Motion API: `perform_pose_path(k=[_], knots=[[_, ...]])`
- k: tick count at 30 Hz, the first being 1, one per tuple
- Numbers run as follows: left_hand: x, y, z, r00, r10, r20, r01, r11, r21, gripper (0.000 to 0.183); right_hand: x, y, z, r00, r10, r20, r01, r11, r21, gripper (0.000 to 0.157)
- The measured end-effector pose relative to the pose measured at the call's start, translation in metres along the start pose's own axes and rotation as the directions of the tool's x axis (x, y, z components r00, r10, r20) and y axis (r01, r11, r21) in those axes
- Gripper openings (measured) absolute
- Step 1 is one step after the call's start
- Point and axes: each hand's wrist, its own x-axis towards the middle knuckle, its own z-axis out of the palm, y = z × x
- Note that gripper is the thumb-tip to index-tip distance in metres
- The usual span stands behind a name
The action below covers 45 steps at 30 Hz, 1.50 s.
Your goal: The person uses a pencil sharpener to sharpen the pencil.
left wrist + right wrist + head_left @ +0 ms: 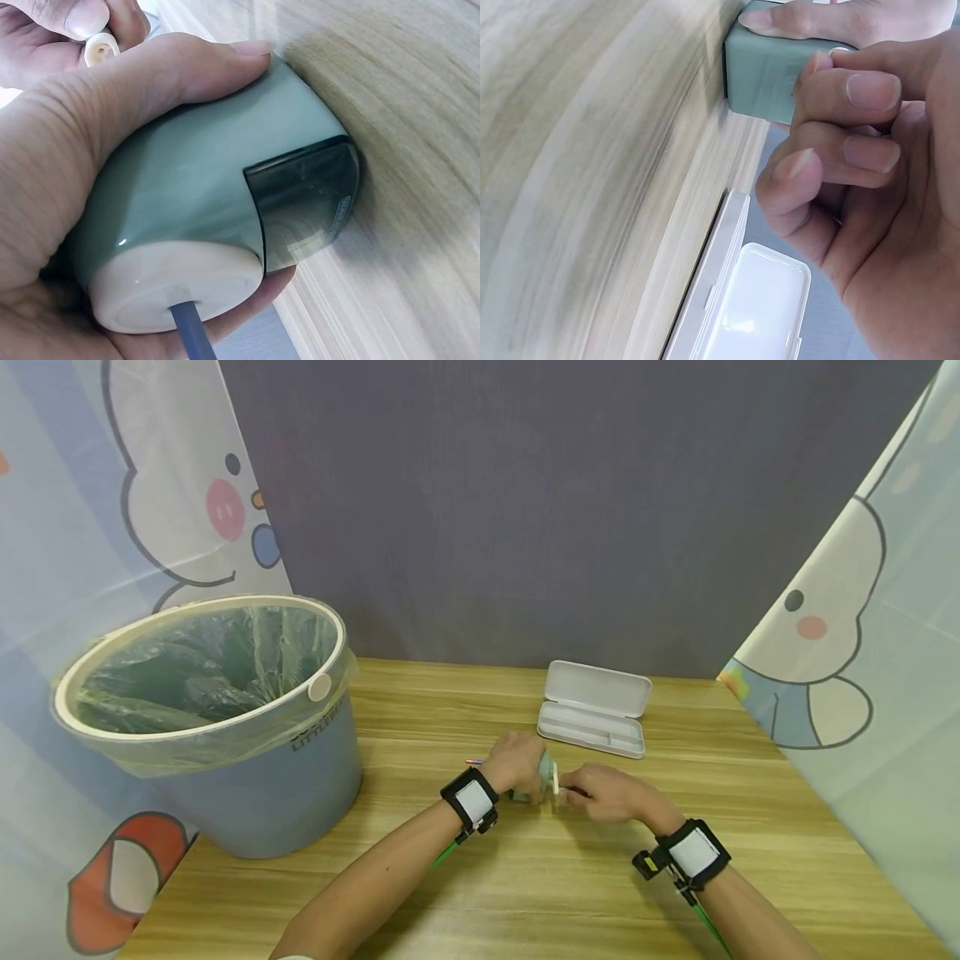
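Note:
A green hand-crank pencil sharpener [180,180] is gripped by my left hand [516,762], the thumb lying across its top. A dark blue-grey pencil [193,334] sticks out of the cream face in the left wrist view. The smoky clear shavings drawer [304,206] faces the tabletop side. On the sharpener's other end, my right hand [606,792] pinches the cream crank knob [100,51] between thumb and fingers. Its other fingers are curled in the right wrist view. The pencil's tip is hidden inside the sharpener.
An open white pencil case [592,727] lies beyond my hands, lid raised at the back. A large blue bin [285,793] with a clear liner stands at the left on the wooden table [525,893]. Cartoon-printed curtains hang on both sides; a dark panel [525,510] closes the back.

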Motion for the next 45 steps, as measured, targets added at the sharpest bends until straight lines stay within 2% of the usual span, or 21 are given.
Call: perform_pose_path(k=[20, 26, 33, 45], knots=[[0.000, 0.001, 0.000, 1.000, -0.008, 0.016, 0.008, 1.000, 0.007, 0.042, -0.001, -0.004, -0.013, 1.000, -0.001, -0.020, 0.001, 1.000, -0.021, 0.030], [0.000, 0.001, -0.002, 1.000, -0.014, 0.017, 0.013, 1.000, 0.014, 0.044, 0.002, -0.004, -0.019, 0.999, -0.020, -0.038, 0.018, 0.998, -0.055, 0.031], [0.001, 0.000, -0.002, 1.000, -0.007, 0.016, 0.007, 1.000, 0.016, 0.044, 0.005, -0.003, -0.024, 0.999, 0.013, -0.049, -0.017, 0.996, -0.085, 0.032], [0.000, 0.001, -0.001, 1.000, 0.003, 0.011, -0.004, 1.000, 0.019, 0.046, 0.009, -0.004, -0.032, 0.998, 0.026, -0.053, -0.032, 0.993, -0.118, 0.033]])
